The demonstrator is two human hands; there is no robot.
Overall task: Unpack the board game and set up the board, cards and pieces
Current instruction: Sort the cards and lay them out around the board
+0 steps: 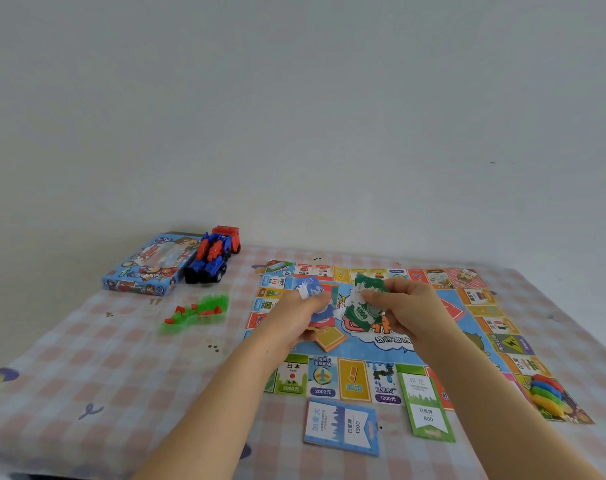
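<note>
Board [495, 327] ctr hidden behind left hand [305, 313] & right hand [412, 306]; blue notes [308, 284], green notes [362, 313] part-covered; plastic pieces [197, 311] blurred.

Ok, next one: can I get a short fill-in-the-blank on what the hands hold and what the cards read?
1. The right hand pinches green play money printed with ____.
2. The green card overlapping the game board's near edge reads ____.
3. The blue card beside it reads ____.
4. The left hand grips bills, the top one coloured ____.

Missing words: 1000; 800; 1300; blue.
</note>
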